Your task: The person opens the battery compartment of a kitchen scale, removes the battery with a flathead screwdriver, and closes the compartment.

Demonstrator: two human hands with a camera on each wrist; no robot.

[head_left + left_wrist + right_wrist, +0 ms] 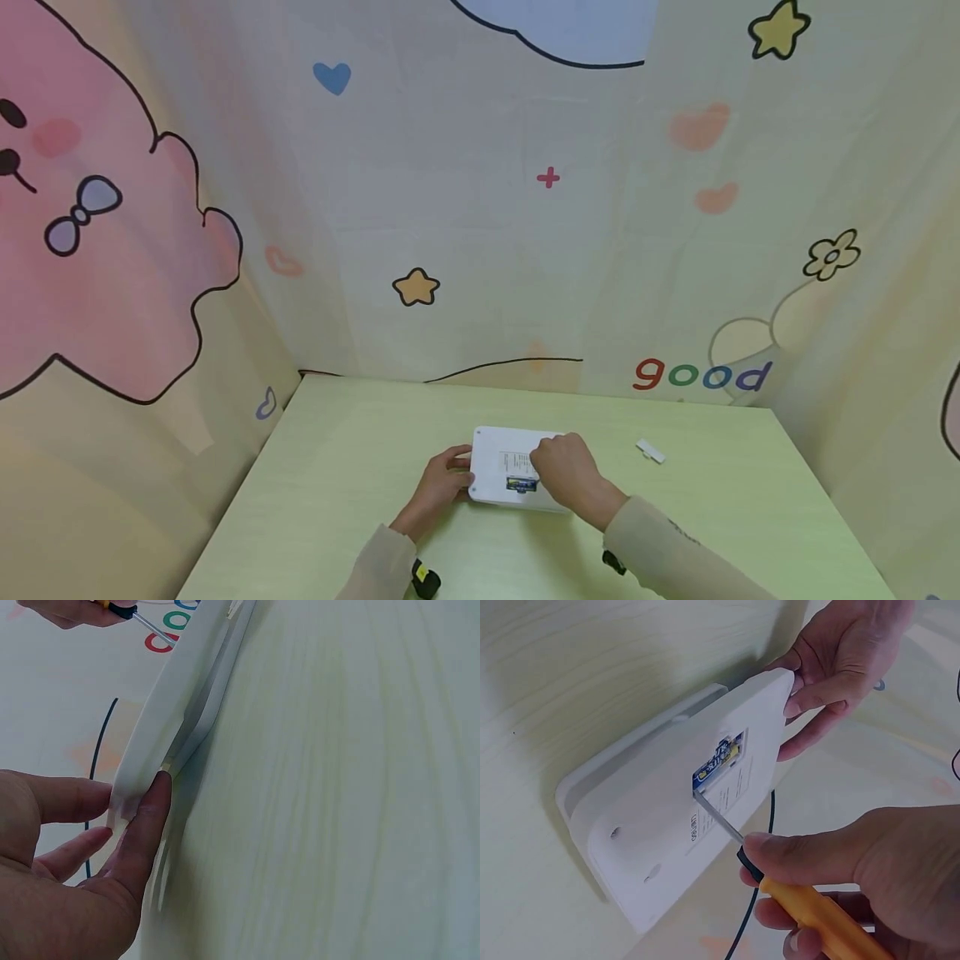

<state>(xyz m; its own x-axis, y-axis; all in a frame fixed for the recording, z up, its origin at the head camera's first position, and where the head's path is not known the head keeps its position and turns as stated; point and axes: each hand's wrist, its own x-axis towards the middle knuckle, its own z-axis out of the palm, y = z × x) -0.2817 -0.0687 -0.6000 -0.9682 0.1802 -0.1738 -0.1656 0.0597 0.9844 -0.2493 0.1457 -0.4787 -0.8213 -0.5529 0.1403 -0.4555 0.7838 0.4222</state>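
A white flat electronic device (487,462) lies back side up on the table, with screw holes at its corners and a printed label. In its back, an uncovered compartment shows a blue and yellow battery (720,761). My left hand (441,482) grips the device's left edge between thumb and fingers. My right hand (573,477) holds a screwdriver (810,904) with a yellow and black handle, wrapped in the fingers with the thumb along it. The screwdriver's metal tip meets the battery's end at the compartment edge in the right wrist view.
A small white cover piece (650,452) lies on the pale green table (720,508), to the right of the device. Behind the table hangs a printed curtain (480,208). A dark wrist strap (426,579) with a yellow mark is at the left sleeve.
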